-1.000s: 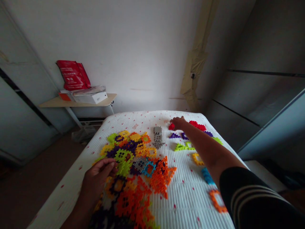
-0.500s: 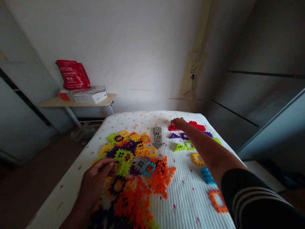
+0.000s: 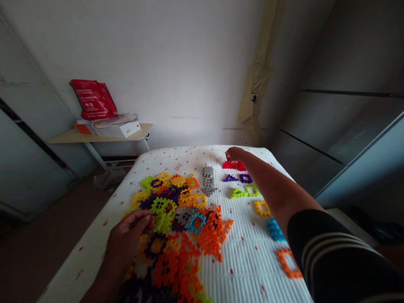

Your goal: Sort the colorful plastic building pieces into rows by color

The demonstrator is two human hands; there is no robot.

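Okay, head view, looking down onto a bed with a white ribbed cover [image 3: 246, 261] dotted with red. Everything is placed relative to the big heap of plastic lattice pieces [image 3: 170, 206]. The right hand [image 3: 234, 154] is out at about 1 o'clock from the heap, at the red pieces [image 3: 232, 165], fingers curled down onto them. Can't tell whether it has hold of one, since the hand hides the contact. The right arm [image 3: 277, 189] is stretched far forward and nearly straight, and its black striped sleeve [image 3: 331, 252] fills the lower corner at 4 o'clock. The left hand [image 3: 128, 237] is at 7 o'clock, palm down and relaxed, fingers loosely open along the edge of the heap, gripping nothing visible.

A light fingertip pinch on one edge looks best for the red pieces, with the forearm kept high, because the purple pieces [image 3: 238, 178] lie just below them. Nearby, a gray stack [image 3: 208, 181] stands out at 12 o'clock. Lime [image 3: 243, 193], yellow [image 3: 262, 208], blue [image 3: 275, 230] and orange [image 3: 288, 264] pieces run down the bed toward 4 o'clock, well apart from the heap. At 11 o'clock, a shelf [image 3: 101, 136] holds a white box [image 3: 118, 129] and a red bag [image 3: 93, 99].
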